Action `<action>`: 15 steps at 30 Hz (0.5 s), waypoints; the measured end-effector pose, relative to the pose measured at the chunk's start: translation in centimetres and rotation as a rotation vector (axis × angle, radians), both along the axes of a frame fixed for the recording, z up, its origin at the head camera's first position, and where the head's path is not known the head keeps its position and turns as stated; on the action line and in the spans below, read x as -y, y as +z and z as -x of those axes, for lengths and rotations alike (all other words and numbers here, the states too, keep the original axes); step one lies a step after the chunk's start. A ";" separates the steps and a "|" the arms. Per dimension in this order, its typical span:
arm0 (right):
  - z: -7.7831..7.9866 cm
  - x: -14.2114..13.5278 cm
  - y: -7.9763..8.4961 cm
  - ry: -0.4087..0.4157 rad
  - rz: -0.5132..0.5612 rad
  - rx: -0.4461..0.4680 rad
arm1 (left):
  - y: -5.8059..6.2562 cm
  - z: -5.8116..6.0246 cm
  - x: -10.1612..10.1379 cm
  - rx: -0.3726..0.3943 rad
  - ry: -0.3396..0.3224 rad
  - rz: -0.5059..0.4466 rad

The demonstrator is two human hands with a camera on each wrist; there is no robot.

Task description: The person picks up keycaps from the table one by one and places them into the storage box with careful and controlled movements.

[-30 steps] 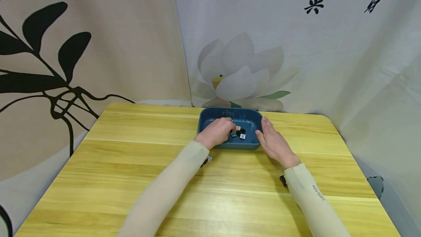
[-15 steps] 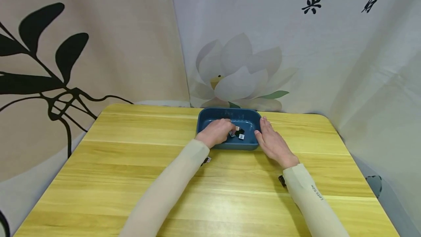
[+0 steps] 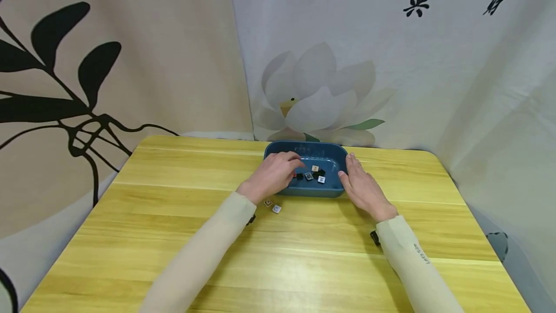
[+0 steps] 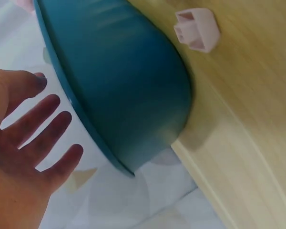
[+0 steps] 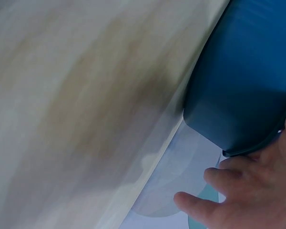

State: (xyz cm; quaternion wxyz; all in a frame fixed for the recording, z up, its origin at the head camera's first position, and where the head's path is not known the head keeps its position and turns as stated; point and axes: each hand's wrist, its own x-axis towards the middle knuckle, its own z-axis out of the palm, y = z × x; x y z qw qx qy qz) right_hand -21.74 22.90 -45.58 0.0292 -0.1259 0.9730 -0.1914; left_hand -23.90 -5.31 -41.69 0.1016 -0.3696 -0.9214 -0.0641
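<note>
A dark blue plastic bin [image 3: 312, 192] stands near the table's back edge. Several small keycaps lie inside, among them a white keycap [image 3: 321, 179], a beige keycap [image 3: 315, 168] and black ones. My left hand [image 3: 274, 173] reaches over the bin's left side. In the left wrist view its fingers [image 4: 43, 136] are spread and hold nothing visible. Below that wrist, two pale keycaps [image 3: 276, 209] rest on the table; one keycap [image 4: 207, 28] lies tipped, its hollow underside showing. My right hand [image 3: 365, 190], fingers extended, rests against the bin's right end.
The wooden table [image 3: 330, 260] stretches out in front of the bin. Behind it hangs a printed cloth [image 3: 195, 62] that meets the back edge. A small bit of red shows in the bin beside my left fingertips.
My left hand has drawn back to the left from among the keycaps, uncovering more of them in the bin and two on the table. My right hand stays against the bin.
</note>
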 end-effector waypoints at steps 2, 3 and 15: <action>0.0 0.0 0.0 -0.001 0.000 0.000 | 0.1 -0.3 0.6 -0.001 0.007 -0.027; 0.0 0.0 0.0 -0.002 0.002 -0.001 | 0.2 -0.5 0.8 0.003 0.011 -0.038; 0.0 -0.1 -0.1 -0.010 -0.005 0.006 | 0.3 -2.7 3.8 -0.017 -0.029 -0.087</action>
